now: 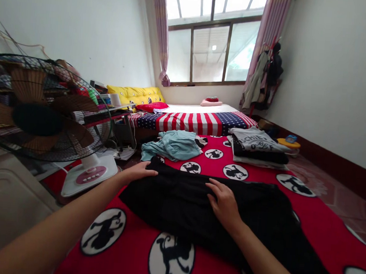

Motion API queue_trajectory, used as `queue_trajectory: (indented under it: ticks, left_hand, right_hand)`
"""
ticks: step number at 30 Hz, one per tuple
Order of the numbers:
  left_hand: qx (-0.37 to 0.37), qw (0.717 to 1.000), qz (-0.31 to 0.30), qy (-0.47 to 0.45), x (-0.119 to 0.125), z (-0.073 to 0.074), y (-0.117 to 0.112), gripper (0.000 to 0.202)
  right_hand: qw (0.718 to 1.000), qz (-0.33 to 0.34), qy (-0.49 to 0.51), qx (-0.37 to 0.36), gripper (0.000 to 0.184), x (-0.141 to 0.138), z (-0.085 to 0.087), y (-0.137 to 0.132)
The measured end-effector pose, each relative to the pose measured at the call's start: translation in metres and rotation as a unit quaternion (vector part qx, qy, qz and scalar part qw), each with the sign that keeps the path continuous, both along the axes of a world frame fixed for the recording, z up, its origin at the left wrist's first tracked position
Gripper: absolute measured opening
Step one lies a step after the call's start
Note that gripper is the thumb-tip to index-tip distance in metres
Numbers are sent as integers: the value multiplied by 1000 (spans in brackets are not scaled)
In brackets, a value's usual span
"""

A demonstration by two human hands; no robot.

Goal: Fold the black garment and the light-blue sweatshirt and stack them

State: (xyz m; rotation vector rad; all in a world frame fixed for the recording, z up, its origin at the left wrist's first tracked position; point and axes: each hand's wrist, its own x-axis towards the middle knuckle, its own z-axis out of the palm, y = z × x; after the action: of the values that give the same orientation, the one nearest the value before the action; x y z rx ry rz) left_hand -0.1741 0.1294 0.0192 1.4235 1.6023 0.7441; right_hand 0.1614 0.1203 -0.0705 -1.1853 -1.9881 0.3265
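Observation:
A pair of black trousers (178,199) lies spread across a red bed cover, its far right end running toward the lower right. At the upper left end of the cloth, my left hand (138,172) rests with thumb and fingers apart, touching its edge. My right hand (225,204) lies on the middle of the trousers, fingers spread and palm down. Beyond them sits a crumpled light-blue garment (178,145). Farther right is a stack of folded clothes (257,146) with a grey printed shirt on top.
The red cover (131,242) has white circles with black monkey figures. To the left stands a fan (37,114) on a white base, beside a cluttered desk (118,111). A second bed (190,121) with a flag-patterned cover is under the window. A yellow-topped stool (289,143) stands at right.

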Motion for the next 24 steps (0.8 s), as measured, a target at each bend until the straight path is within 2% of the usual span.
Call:
queue_trajectory:
  ticks: [2,3,5,6,8,11,13,16,19,22,24]
  left_hand:
    - [16,1000,-5,-2,28,18,-5,65]
    - [27,999,-15,-8,44,25,-9,66]
    - [59,997,-45,-21,79,35,-15,67]
    - [74,995,-61,-30,96,38,-19,68]
    - [83,989,-101,-69,126,40,-26,71]
    - [60,968,-167,-176,158,39,-31,68]
    - [84,951,-195,-225,172,37,-32,63]
    - [206,938,-177,-217,190,26,-30,50]
    - [304,928,-155,-151,209,2,-29,40]
    - [332,919,-206,-53,230,-27,-32,42]
    - [328,912,-248,5,243,-44,-34,47]
  right_hand:
    - [985,61,139,-84,34,-23,14,-11]
    - [961,87,215,-150,43,-36,22,-17]
    - [892,144,338,-264,65,-59,39,-28]
    - [862,164,386,-284,72,-67,47,-32]
    - [817,177,472,-279,76,-72,63,-37]
    - [777,94,577,-235,67,-50,78,-38]
    - [773,20,598,-210,62,-20,82,-39]
    - [808,-49,562,-168,59,36,76,-41]
    - [840,-110,511,-147,58,91,57,-46]
    - [845,-166,483,-161,55,132,33,-52]
    - [840,-188,478,-173,52,149,19,-56]
